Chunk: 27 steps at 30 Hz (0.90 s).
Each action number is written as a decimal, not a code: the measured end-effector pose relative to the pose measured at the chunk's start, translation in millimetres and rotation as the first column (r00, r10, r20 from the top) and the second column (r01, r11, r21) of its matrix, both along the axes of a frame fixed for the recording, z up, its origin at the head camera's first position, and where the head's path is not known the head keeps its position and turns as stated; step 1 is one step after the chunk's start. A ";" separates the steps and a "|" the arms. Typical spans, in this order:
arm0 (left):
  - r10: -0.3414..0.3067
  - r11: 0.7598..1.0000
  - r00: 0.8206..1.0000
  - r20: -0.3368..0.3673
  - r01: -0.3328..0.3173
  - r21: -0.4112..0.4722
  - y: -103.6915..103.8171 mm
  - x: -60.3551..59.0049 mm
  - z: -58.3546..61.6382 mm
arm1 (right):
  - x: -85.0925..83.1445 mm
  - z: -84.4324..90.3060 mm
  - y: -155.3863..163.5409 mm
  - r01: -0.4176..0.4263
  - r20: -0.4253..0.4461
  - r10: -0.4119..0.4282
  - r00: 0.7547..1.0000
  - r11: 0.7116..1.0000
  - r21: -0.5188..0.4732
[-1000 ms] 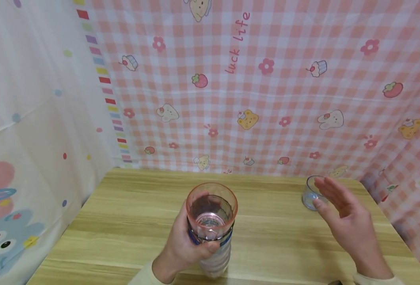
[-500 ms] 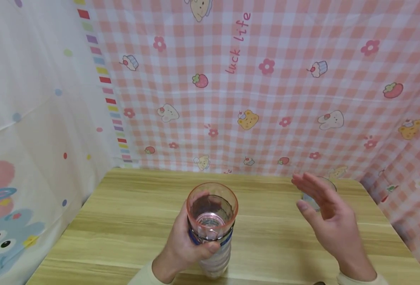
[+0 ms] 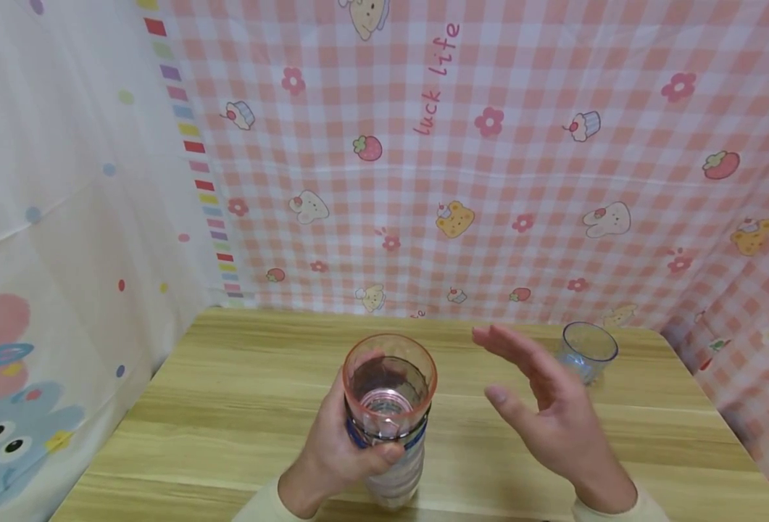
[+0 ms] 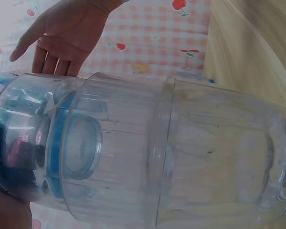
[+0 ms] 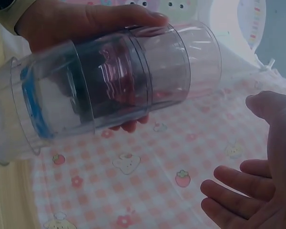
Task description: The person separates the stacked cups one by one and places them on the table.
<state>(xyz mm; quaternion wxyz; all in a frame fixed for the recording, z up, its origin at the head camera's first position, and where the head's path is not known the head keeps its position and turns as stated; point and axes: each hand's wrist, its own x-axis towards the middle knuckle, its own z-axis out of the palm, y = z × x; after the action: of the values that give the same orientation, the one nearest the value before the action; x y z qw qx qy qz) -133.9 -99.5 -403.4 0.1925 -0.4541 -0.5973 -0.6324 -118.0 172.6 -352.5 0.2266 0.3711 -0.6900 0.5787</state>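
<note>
My left hand [image 3: 335, 449] grips a tall stack of nested clear cups [image 3: 393, 475], its fingers curled round the upper part. The topmost cup has an orange-pink rim [image 3: 435, 377], and a blue band shows lower down. In the left wrist view the stack [image 4: 124, 152] spans the picture, several cups fitted one into another. My right hand [image 3: 554, 420] is held in the air to the right of the stack, fingers extended and thumb apart, holding nothing. Behind it, a single clear cup with a blue rim [image 3: 589, 357] stands on the table.
The wood-grain table [image 3: 227, 406] ends at a pink checked cloth [image 3: 410, 174] hung behind it. A white printed cloth [image 3: 97, 239] hangs on the left, and more checked cloth closes the right side.
My right hand has moved left from the blue-rimmed cup toward the stack, uncovering that cup. The left hand and the stack have stayed in place.
</note>
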 end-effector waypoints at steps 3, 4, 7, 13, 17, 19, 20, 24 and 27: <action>0.001 1.000 1.000 0.006 -0.001 -0.004 0.0 -0.1 0.0 | 0.0 0.4 -5.4 -0.006 0.004 0.006 1.000 1.000 0.016; 0.001 1.000 1.000 0.006 -0.001 -0.005 -0.1 -0.2 0.0 | -0.2 0.4 -7.2 -0.012 -0.002 0.012 1.000 1.000 0.018; -0.002 1.000 1.000 0.011 0.002 -0.008 -0.4 -0.2 -0.1 | -1.1 0.9 -12.6 -0.029 -0.025 0.030 0.999 0.999 0.028; -0.003 1.000 1.000 0.026 0.003 -0.018 -1.1 -0.1 -0.3 | -2.3 2.7 -23.1 -0.072 -0.073 0.075 0.995 0.996 0.045; 0.000 1.000 1.000 0.020 0.000 -0.027 -0.7 -0.5 1.1 | -3.9 3.3 -30.0 -0.112 -0.114 0.117 0.987 0.993 0.048; 0.000 1.000 1.000 0.018 0.000 -0.032 -0.3 -0.6 1.8 | -4.5 3.4 -33.9 -0.131 -0.127 0.137 0.982 0.990 0.053; -0.001 0.999 1.000 0.016 0.001 -0.033 -0.1 -0.5 2.2 | -4.4 3.4 -35.8 -0.139 -0.126 0.145 0.981 0.989 0.055; 0.001 0.999 1.000 0.013 -0.001 -0.033 0.1 -0.4 2.7 | -4.1 2.8 -43.4 -0.166 -0.116 0.173 0.978 0.984 0.061; 0.004 0.999 1.000 0.015 -0.004 -0.034 -0.1 -0.7 2.5 | -3.7 2.3 -47.9 -0.180 -0.109 0.185 0.977 0.982 0.061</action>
<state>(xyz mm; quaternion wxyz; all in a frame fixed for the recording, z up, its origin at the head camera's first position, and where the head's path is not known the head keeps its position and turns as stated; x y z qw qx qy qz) -134.6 -99.6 -400.9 0.1813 -0.4514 -0.6105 -0.6251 -121.8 124.7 -350.2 0.2020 0.4710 -0.6534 0.5572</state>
